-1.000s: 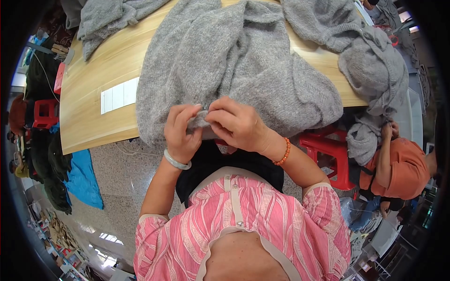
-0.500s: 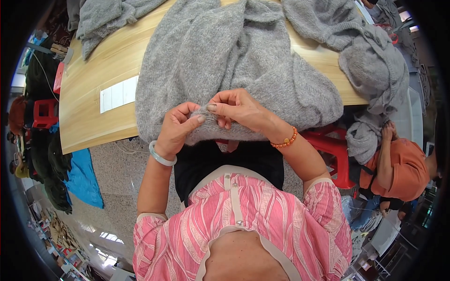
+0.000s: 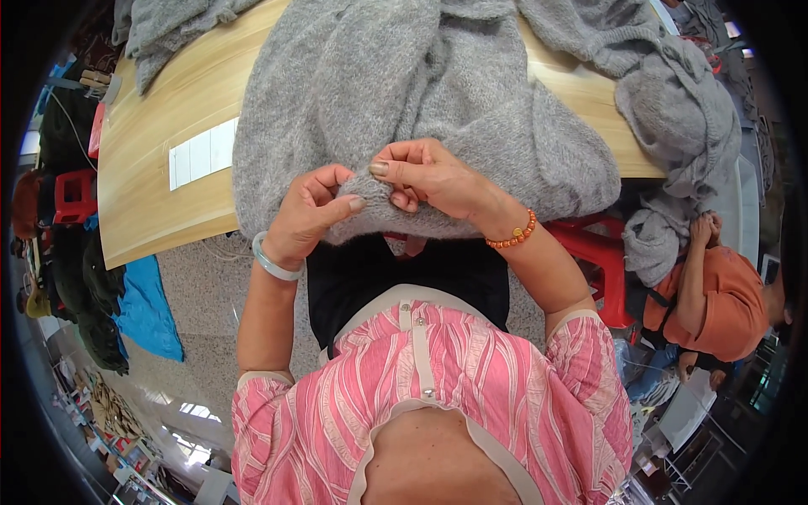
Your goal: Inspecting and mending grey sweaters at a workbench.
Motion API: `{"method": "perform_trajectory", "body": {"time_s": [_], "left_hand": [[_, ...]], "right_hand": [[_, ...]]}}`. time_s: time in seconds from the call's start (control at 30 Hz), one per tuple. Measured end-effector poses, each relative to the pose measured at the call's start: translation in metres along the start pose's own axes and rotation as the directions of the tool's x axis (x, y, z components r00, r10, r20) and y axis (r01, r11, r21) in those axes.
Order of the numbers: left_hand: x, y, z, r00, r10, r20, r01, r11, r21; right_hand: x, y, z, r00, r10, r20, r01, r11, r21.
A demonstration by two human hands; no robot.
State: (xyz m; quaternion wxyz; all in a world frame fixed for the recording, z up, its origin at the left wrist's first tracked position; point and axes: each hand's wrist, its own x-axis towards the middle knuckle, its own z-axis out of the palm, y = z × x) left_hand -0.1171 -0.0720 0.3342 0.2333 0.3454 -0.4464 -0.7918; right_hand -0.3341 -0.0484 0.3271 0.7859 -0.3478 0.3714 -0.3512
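Observation:
A grey knitted garment [image 3: 337,109] is spread over the table and hangs over its near edge toward my lap. My left hand [image 3: 311,206], with a pale bangle on its wrist, pinches the knit near that edge between thumb and forefinger. Close beside it, my right hand [image 3: 429,181] grips the same knit, thumb against forefinger and the other fingers curled under. A small bunched fold of fabric shows between the two hands. Whether the right fingertips also hold something small, such as a needle or yarn, I cannot make out.
The wooden table [image 3: 151,202] carries a white paper strip [image 3: 202,154] on the left. More grey knitwear [image 3: 673,118] lies at the right and far left. A red stool [image 3: 602,265] stands under the right side. A co-worker in an orange top [image 3: 715,295] sits at the right, handling grey knit.
My hands have drawn slightly apart, with more knit showing between them. The whole view has shifted a little, and the garment remains in both hands.

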Motion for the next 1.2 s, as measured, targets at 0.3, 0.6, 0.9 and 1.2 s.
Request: {"method": "perform_trajectory", "body": {"time_s": [0.3, 0.6, 0.9, 1.2], "left_hand": [[-0.003, -0.005, -0.008, 0.999, 0.041, -0.019, -0.041, 0.999, -0.034], [-0.001, -0.002, -0.008, 1.000, 0.026, 0.007, -0.025, 0.992, -0.121], [0.001, -0.002, -0.009, 1.000, 0.002, 0.009, -0.001, 0.990, -0.144], [0.002, 0.000, -0.009, 1.000, -0.002, -0.010, 0.001, 0.993, -0.117]], "right_hand": [[-0.004, -0.007, 0.002, 0.999, 0.033, 0.018, -0.032, 0.998, -0.048], [-0.004, -0.008, -0.002, 0.993, 0.046, 0.106, -0.029, 0.987, -0.155], [-0.003, -0.007, -0.005, 0.991, 0.069, 0.119, -0.051, 0.988, -0.147], [-0.005, -0.011, -0.005, 0.990, 0.087, 0.109, -0.071, 0.987, -0.146]]}}
